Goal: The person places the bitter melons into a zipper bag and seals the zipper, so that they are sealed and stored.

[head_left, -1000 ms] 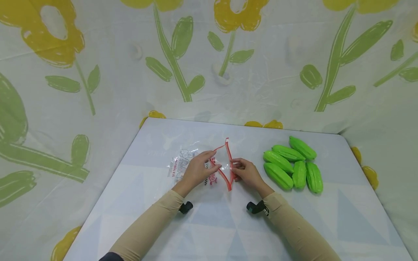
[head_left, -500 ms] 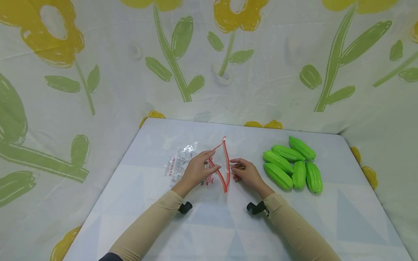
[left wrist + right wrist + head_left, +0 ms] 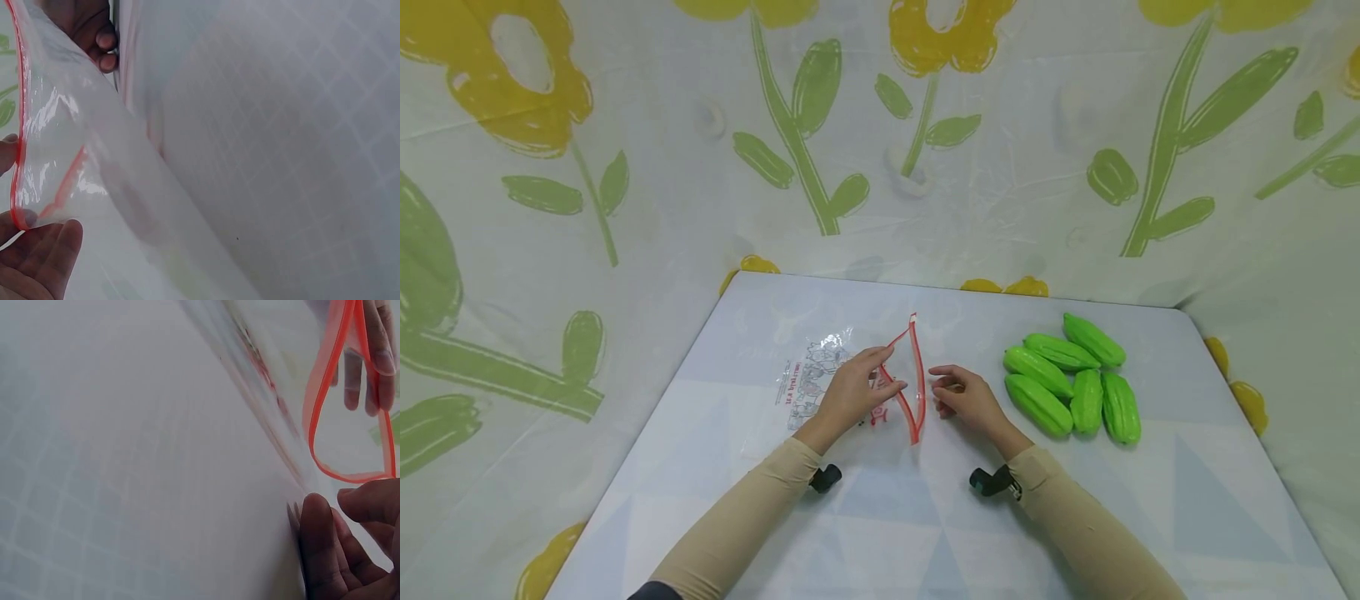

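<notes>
A clear plastic zip bag (image 3: pixel 816 382) with red trim and printed drawings lies on the table, its mouth spread apart and facing right. My left hand (image 3: pixel 852 390) holds the near lip of the mouth, the red rim (image 3: pixel 22 112) passing between thumb and fingers. Just right of the mouth is my right hand (image 3: pixel 966 395), fingers loosely bent and nothing between them. A small gap parts it from the far red rim (image 3: pixel 919 375). In the right wrist view, its fingertips (image 3: pixel 317 509) sit below the red loop, while the left fingers (image 3: pixel 352 381) show through the clear film.
Several light-green, ridged, elongated fruits or vegetables (image 3: pixel 1037 404) lie in a cluster to the right of my right hand. The table (image 3: pixel 880 533) has a pale triangle pattern. A flower-printed curtain (image 3: pixel 1015 200) hangs behind it and along both sides.
The right hand has let go of the bag's red rim and stays almost in place. The bag's mouth has shifted slightly left, toward the left hand.
</notes>
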